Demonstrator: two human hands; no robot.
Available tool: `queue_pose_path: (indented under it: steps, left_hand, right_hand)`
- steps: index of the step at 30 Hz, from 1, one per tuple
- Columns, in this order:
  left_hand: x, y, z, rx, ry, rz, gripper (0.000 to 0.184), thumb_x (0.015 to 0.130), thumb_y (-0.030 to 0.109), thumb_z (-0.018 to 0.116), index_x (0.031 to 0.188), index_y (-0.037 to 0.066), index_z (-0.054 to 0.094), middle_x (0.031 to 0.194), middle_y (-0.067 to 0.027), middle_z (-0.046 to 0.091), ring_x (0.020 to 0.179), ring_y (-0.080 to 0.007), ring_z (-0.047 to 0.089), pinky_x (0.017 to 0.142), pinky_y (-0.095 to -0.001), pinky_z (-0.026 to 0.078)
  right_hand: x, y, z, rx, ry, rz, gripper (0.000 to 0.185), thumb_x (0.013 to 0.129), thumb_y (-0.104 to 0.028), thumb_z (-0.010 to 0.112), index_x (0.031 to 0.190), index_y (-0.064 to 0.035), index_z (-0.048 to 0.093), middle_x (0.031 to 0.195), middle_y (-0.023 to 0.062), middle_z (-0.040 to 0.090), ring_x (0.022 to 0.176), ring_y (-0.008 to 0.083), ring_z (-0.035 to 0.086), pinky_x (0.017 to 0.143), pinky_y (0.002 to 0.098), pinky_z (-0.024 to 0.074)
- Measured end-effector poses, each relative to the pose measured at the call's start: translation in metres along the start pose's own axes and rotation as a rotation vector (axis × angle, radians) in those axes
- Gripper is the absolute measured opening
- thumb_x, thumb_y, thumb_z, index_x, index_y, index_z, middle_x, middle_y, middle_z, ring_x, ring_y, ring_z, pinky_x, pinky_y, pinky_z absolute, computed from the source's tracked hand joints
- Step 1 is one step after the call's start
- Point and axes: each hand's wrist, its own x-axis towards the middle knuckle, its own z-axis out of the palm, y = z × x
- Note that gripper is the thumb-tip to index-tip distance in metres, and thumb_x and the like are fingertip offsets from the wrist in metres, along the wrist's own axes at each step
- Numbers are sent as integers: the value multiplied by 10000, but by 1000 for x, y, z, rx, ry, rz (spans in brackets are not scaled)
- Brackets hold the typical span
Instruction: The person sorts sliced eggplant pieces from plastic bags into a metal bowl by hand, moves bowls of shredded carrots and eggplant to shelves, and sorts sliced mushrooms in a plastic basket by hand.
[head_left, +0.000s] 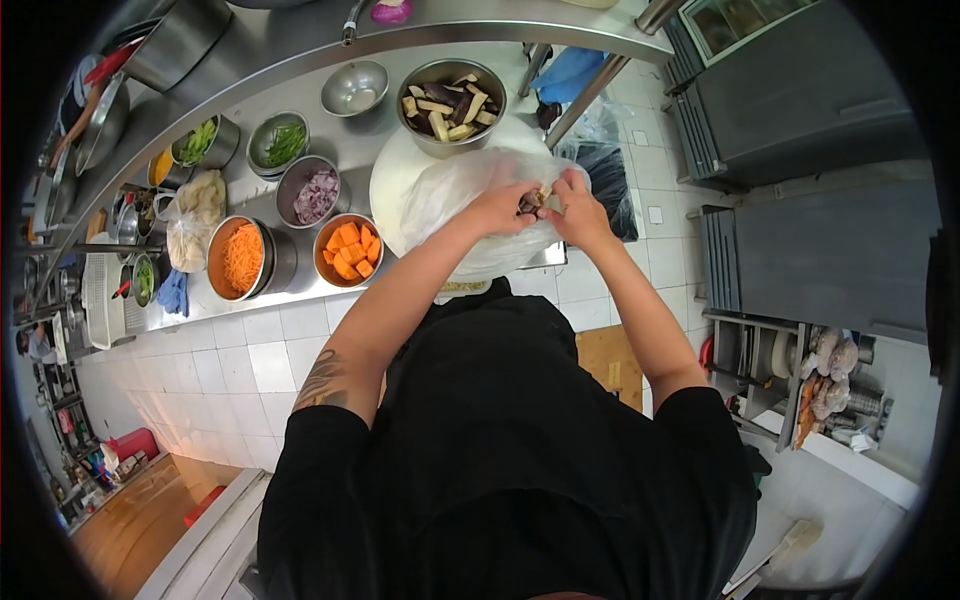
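Both of my hands are at a crumpled clear plastic bag (pixel 450 205) lying over a round white board (pixel 387 190). My left hand (pixel 505 210) has its fingers closed at the bag's right part, next to a small brownish piece whose kind I cannot make out. Facing it from the right, my right hand (pixel 580 212) pinches at the bag's edge, its fingertips near the same piece. Just behind the bag stands a steel bowl (pixel 425 138) of cut eggplant (pixel 455 105).
Left of the board are bowls of orange cubes (pixel 348 250), shredded carrot (pixel 243 258), chopped red onion (pixel 316 195) and green strips (pixel 285 145). An empty steel bowl (pixel 355 90) sits behind. A metal shelf (pixel 430 38) crosses above; a post (pixel 590 98) rises at the right.
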Motion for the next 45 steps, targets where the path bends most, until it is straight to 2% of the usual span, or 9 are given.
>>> queue_pose_path:
  steps: [4, 8, 14, 16, 25, 32, 40, 42, 45]
  left_hand:
    - [4, -23, 5, 123, 24, 41, 731, 828, 368, 783, 1450, 150, 470, 1272, -208, 654, 1169, -393, 626, 978, -472, 489]
    - [-8, -6, -26, 191, -52, -17, 637, 854, 389, 756, 1418, 226, 509, 1215, -170, 655, 1162, -359, 620, 965, -454, 492]
    - [-14, -34, -21, -10, -74, 32, 335, 873, 189, 725, 1157, 117, 562, 1140, -160, 621, 1049, -352, 607, 894, -436, 483]
    - [-18, -41, -13, -174, 32, 87, 299, 838, 104, 700, 1092, 92, 541, 1184, -179, 576, 1108, -369, 564, 919, -433, 465]
    - [-32, -40, 3, 22, 346, 389, 237, 825, 6, 642, 1051, 20, 573, 1223, -228, 539, 1163, -432, 508, 982, -462, 435]
    - [-59, -19, 0, -62, 347, 287, 225, 911, 9, 637, 1130, -7, 587, 1153, -204, 614, 1092, -401, 583, 979, -410, 461]
    - [-53, -40, -13, -878, 318, -290, 300, 1015, 172, 618, 1286, 46, 588, 1215, -54, 652, 1022, -170, 622, 915, -314, 510]
    - [-59, -39, -21, -1061, 364, -303, 373, 1026, 187, 583, 1369, 45, 549, 1165, -70, 660, 994, -165, 620, 898, -313, 523]
    - [-67, -57, -25, -1417, 117, -234, 401, 1019, 135, 569, 1395, 9, 511, 1165, -101, 650, 946, -148, 615, 864, -308, 536]
  right_hand:
    - [-1, 9, -1, 15, 23, -49, 504, 792, -270, 842, 1219, -132, 612, 1428, 158, 478, 1228, 377, 592, 920, 476, 545]
    - [-8, -1, -14, 72, 100, -96, 446, 788, -216, 831, 1183, -138, 639, 1379, 139, 515, 1198, 352, 607, 895, 464, 550]
    - [4, -15, -19, 97, 138, -304, 266, 822, -63, 716, 1077, -135, 695, 1173, 110, 596, 1111, 317, 628, 844, 435, 550]
    - [14, -1, -3, -106, 111, -319, 284, 830, -35, 678, 1089, -151, 697, 1107, 106, 594, 1050, 317, 640, 790, 426, 560]
    - [11, 1, -3, -185, 20, -486, 277, 808, -34, 636, 1082, -76, 624, 1050, 123, 567, 1011, 321, 653, 750, 442, 565]
    - [14, 7, -8, -223, 57, -601, 305, 807, -50, 639, 1107, -78, 591, 1108, 128, 557, 971, 322, 654, 747, 444, 569]
    - [10, -12, -24, -189, -6, -433, 292, 839, -59, 618, 1129, -71, 583, 1026, 145, 599, 967, 334, 668, 752, 456, 552]
    - [12, -8, -7, -187, -17, -409, 291, 843, -63, 620, 1132, -73, 588, 1021, 147, 602, 963, 335, 669, 758, 464, 549]
    - [9, -1, 12, -172, -14, -389, 280, 844, -74, 634, 1122, -75, 602, 1016, 152, 608, 962, 338, 672, 767, 473, 547]
